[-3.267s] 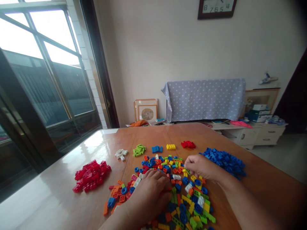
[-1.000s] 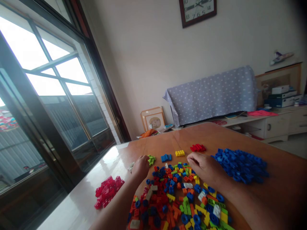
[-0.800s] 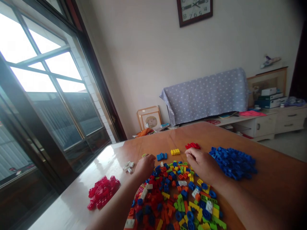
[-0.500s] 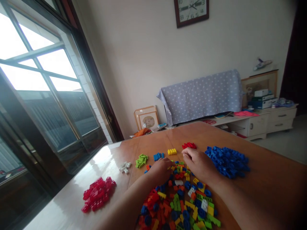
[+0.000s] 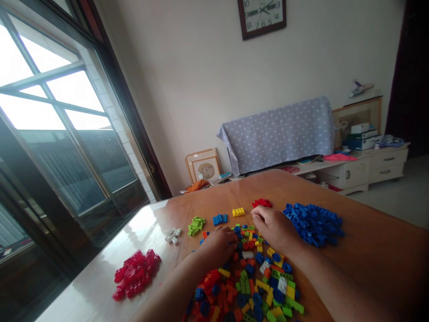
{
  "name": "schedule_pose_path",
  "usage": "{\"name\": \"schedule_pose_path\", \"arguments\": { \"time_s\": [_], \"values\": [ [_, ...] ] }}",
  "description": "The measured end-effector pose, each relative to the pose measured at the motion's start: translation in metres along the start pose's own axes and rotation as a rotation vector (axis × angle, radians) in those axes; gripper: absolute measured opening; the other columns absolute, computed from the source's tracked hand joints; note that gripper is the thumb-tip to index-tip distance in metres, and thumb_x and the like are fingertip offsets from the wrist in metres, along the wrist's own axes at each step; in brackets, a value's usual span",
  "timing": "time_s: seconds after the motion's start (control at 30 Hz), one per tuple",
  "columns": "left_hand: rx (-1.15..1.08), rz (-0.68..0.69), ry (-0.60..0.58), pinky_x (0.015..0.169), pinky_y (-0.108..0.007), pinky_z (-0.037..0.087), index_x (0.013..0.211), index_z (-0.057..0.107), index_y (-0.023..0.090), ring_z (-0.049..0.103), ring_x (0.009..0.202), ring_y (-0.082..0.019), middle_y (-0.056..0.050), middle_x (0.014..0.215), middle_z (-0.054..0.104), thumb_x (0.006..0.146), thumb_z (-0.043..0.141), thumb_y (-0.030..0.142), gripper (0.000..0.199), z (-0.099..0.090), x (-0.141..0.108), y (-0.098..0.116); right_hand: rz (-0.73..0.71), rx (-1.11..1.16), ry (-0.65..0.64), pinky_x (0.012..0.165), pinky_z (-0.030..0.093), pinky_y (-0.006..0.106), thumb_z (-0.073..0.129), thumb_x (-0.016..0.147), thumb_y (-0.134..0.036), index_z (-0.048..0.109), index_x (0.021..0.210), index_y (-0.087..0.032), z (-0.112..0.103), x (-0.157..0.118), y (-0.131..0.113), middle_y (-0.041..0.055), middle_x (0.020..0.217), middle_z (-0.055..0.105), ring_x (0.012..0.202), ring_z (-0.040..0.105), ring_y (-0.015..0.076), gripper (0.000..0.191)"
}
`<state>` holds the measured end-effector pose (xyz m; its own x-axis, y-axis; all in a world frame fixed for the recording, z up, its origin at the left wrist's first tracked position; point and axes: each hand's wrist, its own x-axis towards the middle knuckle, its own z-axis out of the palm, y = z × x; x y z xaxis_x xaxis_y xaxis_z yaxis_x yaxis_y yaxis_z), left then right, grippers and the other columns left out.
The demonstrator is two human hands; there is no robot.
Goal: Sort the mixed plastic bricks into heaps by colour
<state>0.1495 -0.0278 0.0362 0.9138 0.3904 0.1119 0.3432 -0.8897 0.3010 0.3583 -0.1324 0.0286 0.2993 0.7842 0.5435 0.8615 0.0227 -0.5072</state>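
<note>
My left hand [image 5: 219, 245] reaches over the far left part of a mixed heap of toy building bricks [image 5: 248, 284]. Its fingers curl down among the pieces, and their tips are hidden. On the other side, my right hand [image 5: 273, 226] rests at the heap's far right edge, just in front of a small group of red bricks [image 5: 262, 203]. Thumb and fingers are closed together there; anything between them is too small or hidden to make out. A row of yellow bricks [image 5: 238, 212] and a row of blue bricks [image 5: 220, 219] lie beyond my hands.
A large blue brick pile [image 5: 313, 224] lies to the right. Leftward are lime green bricks [image 5: 196, 226], a few white bricks [image 5: 173, 235] and a crimson brick pile [image 5: 136, 273]. The wooden table [image 5: 281, 183] ends before a low cabinet [image 5: 355, 172].
My left hand has drawn back slightly toward me and lower into the heap. My right hand stays near the red bricks. The whole view has shifted a little.
</note>
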Motion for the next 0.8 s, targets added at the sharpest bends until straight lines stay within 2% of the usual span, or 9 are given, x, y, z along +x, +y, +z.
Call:
{"name": "schedule_pose_path", "arguments": {
  "time_s": [0.13,0.27,0.5,0.67,0.8],
  "values": [
    [0.01,0.003,0.01,0.093,-0.033,0.048,0.096,0.073,0.024,0.062,0.101,-0.024,-0.007,0.104,0.07,0.089,0.058,0.029,0.017,0.004,-0.002,0.001,-0.002,0.003,0.001,0.066,0.037,0.026,0.043,0.095,-0.028,0.065,0.089,-0.023,0.004,-0.001,0.003,0.0025,0.08,0.071,0.075,0.065,0.019,0.023],
    [-0.016,0.007,0.029,0.09,-0.03,0.049,0.103,0.072,0.024,0.063,0.099,-0.022,-0.006,0.106,0.07,0.089,0.056,0.025,0.021,0.009,0.001,0.0,0.001,0.012,-0.006,0.066,0.036,0.026,0.045,0.093,-0.027,0.065,0.089,-0.023,0.003,-0.001,0.003,0.0022,0.079,0.071,0.075,0.066,0.0194,0.021],
    [-0.039,-0.093,0.097,0.088,-0.028,0.051,0.107,0.075,0.024,0.064,0.101,-0.023,-0.006,0.109,0.072,0.089,0.057,0.025,0.026,0.009,0.011,-0.003,-0.008,-0.008,-0.006,0.064,0.033,0.026,0.044,0.094,-0.025,0.065,0.088,-0.023,0.003,0.0,0.004,0.0017,0.076,0.07,0.073,0.065,0.018,0.021],
    [-0.089,-0.185,0.171,0.092,-0.028,0.05,0.111,0.075,0.024,0.065,0.104,-0.022,-0.006,0.113,0.072,0.087,0.057,0.021,0.03,0.011,0.019,-0.019,0.011,-0.049,-0.074,0.062,0.029,0.027,0.047,0.091,-0.023,0.065,0.085,-0.023,0.006,0.0,0.008,0.0014,0.078,0.071,0.075,0.065,0.0173,0.019],
    [-0.103,-0.255,0.204,0.088,-0.027,0.05,0.107,0.075,0.02,0.066,0.097,-0.021,-0.006,0.106,0.074,0.086,0.052,0.016,0.032,0.012,0.023,-0.037,0.019,-0.048,-0.095,0.062,0.028,0.027,0.048,0.091,-0.022,0.064,0.084,-0.023,0.005,0.0,0.007,0.0014,0.079,0.072,0.076,0.065,0.017,0.018]
  ]
}}
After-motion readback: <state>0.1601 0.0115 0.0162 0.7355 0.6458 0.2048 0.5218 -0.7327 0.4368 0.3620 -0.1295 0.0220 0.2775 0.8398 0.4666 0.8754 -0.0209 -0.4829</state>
